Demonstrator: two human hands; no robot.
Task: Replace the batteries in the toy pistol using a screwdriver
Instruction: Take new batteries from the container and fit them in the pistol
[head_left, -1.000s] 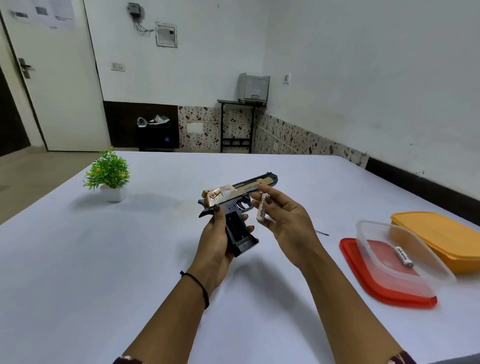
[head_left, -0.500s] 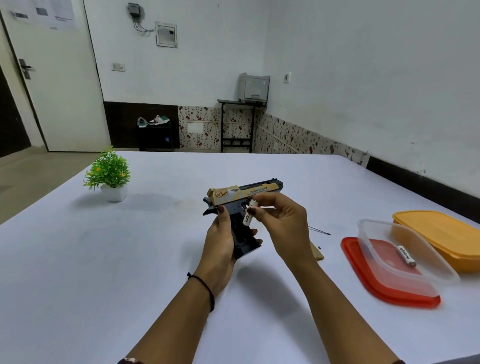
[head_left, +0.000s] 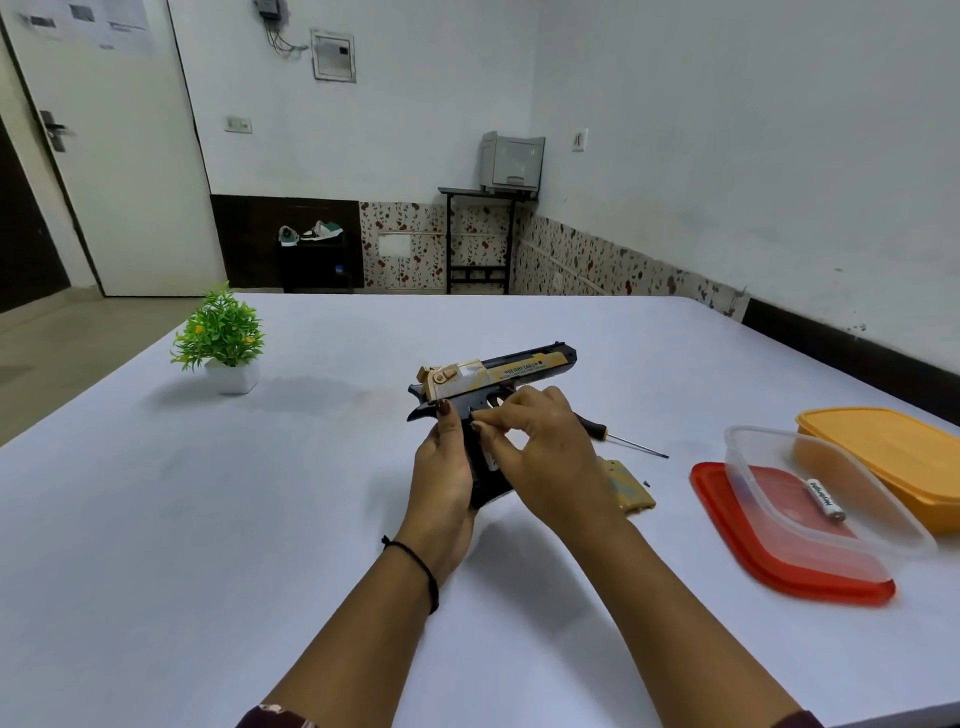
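Well inside table (head_left: 156, 519) edges: hands (head_left: 444, 467) (head_left: 540, 457), pistol (head_left: 519, 366), battery (head_left: 491, 460).

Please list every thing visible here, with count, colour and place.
black and gold toy pistol: 1, black and gold, held above white table centre
white cylindrical battery: 1, white, at pistol's grip
thin black-handled screwdriver: 1, black, on table behind pistol
gold plastic cover plate: 1, gold, on table right of pistol
red plastic lid: 1, red, table right
clear plastic box: 1, transparent, on red lid
second white battery: 1, white, inside clear box
orange lidded box: 1, orange, far right
green plant in white pot: 1, green, table left
left hand: 1, grips pistol
right hand: 1, holds battery at grip
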